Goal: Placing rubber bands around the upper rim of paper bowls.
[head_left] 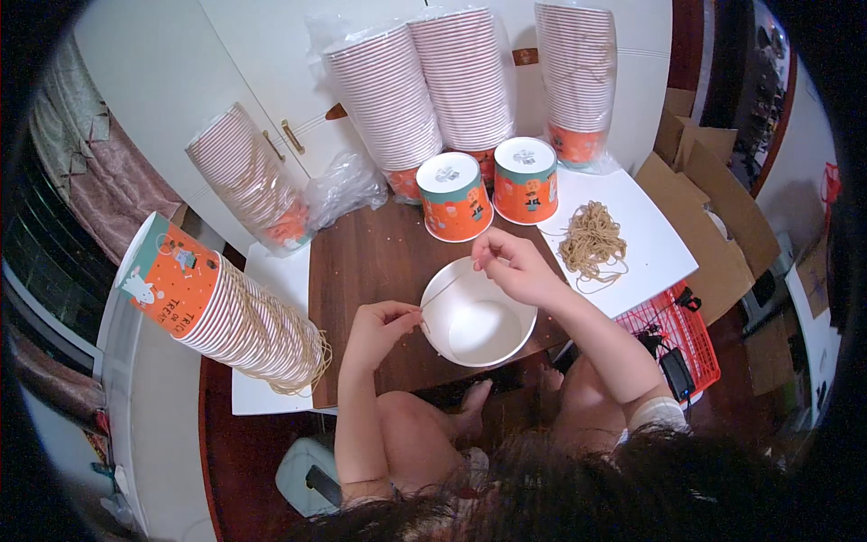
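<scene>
A paper bucket sits on the brown tabletop in front of me, its open mouth up and its white inside showing. My left hand is at the bucket's left rim, thumb and forefinger pinched on a thin tan cord. Above the far rim, my right hand is closed too, and the cord runs from it down to the left fingertips. Whether the cord passes through the bucket's wall I cannot tell. Beyond stand two upturned orange and green buckets, one on the left and one on the right.
A loose heap of tan cord lies on the table's white right part. At left leans a nested bucket stack draped with cords. Plastic-wrapped stacks line the back by white cabinets. A red basket and cardboard boxes are right.
</scene>
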Motion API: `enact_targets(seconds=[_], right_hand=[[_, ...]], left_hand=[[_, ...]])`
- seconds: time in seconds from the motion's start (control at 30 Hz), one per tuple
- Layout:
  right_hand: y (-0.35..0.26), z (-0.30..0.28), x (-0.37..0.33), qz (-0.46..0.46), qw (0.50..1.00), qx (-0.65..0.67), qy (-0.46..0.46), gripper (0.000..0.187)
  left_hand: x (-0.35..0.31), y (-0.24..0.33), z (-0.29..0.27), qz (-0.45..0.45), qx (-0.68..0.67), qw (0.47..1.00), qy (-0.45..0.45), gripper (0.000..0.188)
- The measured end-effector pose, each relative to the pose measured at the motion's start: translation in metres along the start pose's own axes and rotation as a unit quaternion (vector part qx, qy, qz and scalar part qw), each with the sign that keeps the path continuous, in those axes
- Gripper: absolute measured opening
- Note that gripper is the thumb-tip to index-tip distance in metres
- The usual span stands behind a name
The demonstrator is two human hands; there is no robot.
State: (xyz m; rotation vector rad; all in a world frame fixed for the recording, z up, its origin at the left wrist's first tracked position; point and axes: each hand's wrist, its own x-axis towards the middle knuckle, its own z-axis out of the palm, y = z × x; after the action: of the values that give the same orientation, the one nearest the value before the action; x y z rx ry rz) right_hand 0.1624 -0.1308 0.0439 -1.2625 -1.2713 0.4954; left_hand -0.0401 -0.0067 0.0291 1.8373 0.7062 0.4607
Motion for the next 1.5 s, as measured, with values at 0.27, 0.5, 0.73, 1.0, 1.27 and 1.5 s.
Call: enact_targets(seconds=[0.27, 0.5, 0.73, 1.0, 1.27, 1.5], right_hand=[[0.002, 0.006, -0.003, -0.090, 0.903, -0.414, -0.064, 0.015], [0.007, 0.045, -0.006, -0.124, 0.966, -0.177, -0.143, 0.025], [0.015, 0.056, -0.002, -0.025, 0.964, -0.203, -0.169, 0.017], [-0.002, 0.060, -0.002, -0.016, 0.969, -0.206, -0.135, 0.015], [-0.005, 0.061, 0.000, -0.079, 0.972, -0.194, -0.103, 0.012], [-0.005, 0.064, 0.001, -0.092, 0.981, -0.148, -0.087, 0.010]], left_hand=[[0.000, -0.003, -0.010, -0.033, -0.084, 0.996, -0.004, 0.009], [0.001, -0.009, -0.003, 0.011, -0.072, 0.997, -0.035, 0.011], [-0.003, -0.007, -0.009, 0.038, -0.067, 0.997, -0.025, 0.010], [-0.005, -0.006, -0.004, 0.094, -0.023, 0.995, -0.006, 0.014], [-0.007, -0.003, 0.002, 0.145, 0.068, 0.986, 0.050, 0.012], [-0.009, 0.002, 0.004, 0.167, 0.224, 0.958, 0.070, 0.015]])
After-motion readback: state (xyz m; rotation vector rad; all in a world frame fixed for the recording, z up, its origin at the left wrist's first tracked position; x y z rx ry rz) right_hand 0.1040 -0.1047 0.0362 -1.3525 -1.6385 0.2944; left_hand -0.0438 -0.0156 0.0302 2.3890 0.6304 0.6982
